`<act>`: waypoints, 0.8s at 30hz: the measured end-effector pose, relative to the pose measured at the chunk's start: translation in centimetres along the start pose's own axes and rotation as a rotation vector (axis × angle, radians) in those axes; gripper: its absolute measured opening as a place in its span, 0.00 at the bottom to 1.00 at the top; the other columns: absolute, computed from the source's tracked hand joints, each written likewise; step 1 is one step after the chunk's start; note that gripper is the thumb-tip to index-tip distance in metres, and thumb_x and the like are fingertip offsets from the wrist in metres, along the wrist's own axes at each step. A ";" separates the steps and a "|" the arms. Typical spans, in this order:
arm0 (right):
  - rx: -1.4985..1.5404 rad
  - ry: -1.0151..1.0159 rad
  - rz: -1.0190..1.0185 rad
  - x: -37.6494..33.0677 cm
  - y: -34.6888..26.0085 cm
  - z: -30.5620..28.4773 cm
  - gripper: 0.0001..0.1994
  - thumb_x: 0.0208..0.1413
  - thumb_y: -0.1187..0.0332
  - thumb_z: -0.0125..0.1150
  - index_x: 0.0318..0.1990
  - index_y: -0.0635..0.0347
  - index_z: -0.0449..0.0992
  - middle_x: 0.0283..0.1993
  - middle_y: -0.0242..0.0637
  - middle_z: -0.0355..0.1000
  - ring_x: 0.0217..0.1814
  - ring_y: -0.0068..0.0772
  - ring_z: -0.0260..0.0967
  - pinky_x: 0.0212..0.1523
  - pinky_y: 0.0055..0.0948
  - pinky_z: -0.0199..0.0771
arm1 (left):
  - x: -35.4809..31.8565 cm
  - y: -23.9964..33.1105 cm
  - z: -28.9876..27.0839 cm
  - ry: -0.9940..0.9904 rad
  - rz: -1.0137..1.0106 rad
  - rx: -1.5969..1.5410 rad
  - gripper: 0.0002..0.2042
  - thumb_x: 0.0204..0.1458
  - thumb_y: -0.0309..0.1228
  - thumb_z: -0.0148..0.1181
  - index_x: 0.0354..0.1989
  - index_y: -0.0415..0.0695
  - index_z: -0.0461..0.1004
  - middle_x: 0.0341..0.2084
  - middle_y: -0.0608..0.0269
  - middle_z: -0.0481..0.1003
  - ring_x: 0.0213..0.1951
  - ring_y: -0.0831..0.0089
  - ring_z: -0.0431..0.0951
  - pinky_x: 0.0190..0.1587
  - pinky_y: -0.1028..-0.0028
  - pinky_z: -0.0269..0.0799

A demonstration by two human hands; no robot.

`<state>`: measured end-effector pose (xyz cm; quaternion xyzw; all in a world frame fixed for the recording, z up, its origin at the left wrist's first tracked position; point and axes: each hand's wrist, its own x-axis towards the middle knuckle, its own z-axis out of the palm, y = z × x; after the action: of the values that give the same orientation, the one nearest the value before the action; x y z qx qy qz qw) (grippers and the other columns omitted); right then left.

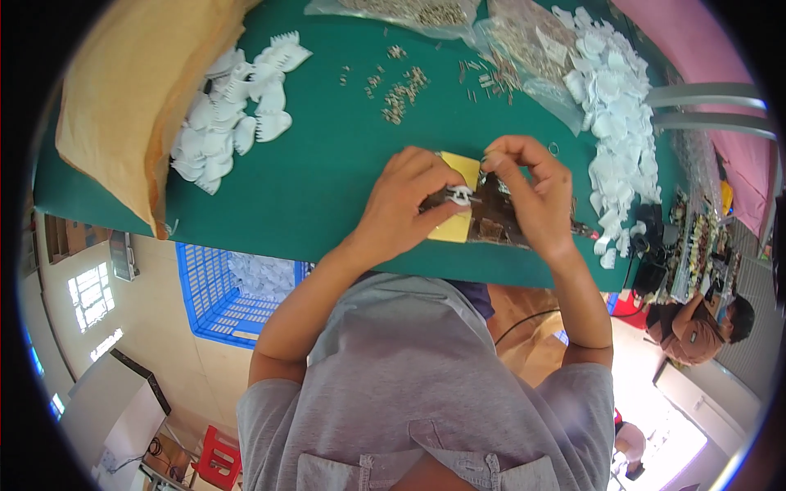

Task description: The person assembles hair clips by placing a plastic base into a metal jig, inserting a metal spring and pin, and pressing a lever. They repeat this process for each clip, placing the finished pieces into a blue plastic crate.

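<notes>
At the near edge of the green table (327,164), the left hand (405,204) pinches a white clip (460,196) over a yellow pad (455,225) while the right hand (532,192), fingertips together on something too small to make out, works at fitting it, a step judged mid-assembly that next calls for careful alignment.

The table (327,164) is plain dark green. At ten o'clock sits a tan sack (123,98), with a heap of white plastic pieces (229,114) beside it; a second white heap (614,114) lies at two o'clock. At the centre a yellow pad (455,225) shows under a dark brown block (495,217). The shirt (426,385) at six o'clock is grey, and the crate (217,303) at eight o'clock is bright blue.
</notes>
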<state>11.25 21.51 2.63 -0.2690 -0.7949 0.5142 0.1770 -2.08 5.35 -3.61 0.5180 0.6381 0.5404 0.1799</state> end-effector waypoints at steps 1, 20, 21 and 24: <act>0.006 0.020 0.008 1.1 0.1 -0.5 0.06 0.65 0.74 0.64 0.45 0.68 0.81 0.38 0.35 0.81 0.39 0.22 0.76 0.48 0.25 0.77 | 0.0 0.1 0.0 0.010 -0.001 -0.002 0.12 0.48 0.25 0.75 0.40 0.43 0.79 0.38 0.60 0.77 0.44 0.58 0.75 0.47 0.64 0.70; -0.122 -0.233 -0.104 19.4 -1.8 13.2 0.11 0.58 0.66 0.63 0.36 0.65 0.84 0.32 0.42 0.83 0.35 0.37 0.82 0.41 0.36 0.81 | -0.1 -0.7 0.6 0.012 0.061 -0.008 0.12 0.52 0.29 0.71 0.44 0.44 0.79 0.40 0.60 0.76 0.47 0.57 0.73 0.54 0.61 0.67; -0.127 -0.245 -0.088 19.4 -2.0 13.0 0.10 0.57 0.66 0.63 0.36 0.64 0.84 0.32 0.42 0.83 0.35 0.37 0.82 0.41 0.36 0.81 | -0.4 -0.2 0.6 0.013 0.071 -0.015 0.12 0.52 0.29 0.71 0.44 0.44 0.79 0.40 0.60 0.76 0.47 0.57 0.73 0.54 0.61 0.67; -0.092 -0.287 -0.140 18.8 0.1 13.0 0.08 0.55 0.68 0.63 0.36 0.61 0.84 0.31 0.41 0.82 0.34 0.38 0.82 0.40 0.37 0.81 | -0.3 0.0 0.2 -0.023 0.029 0.007 0.12 0.54 0.33 0.70 0.43 0.41 0.79 0.38 0.56 0.73 0.47 0.54 0.72 0.53 0.59 0.67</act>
<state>-10.87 23.65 -2.62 -0.1447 -0.8515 0.4969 0.0848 -1.83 5.18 -3.72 0.5341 0.6301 0.5349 0.1776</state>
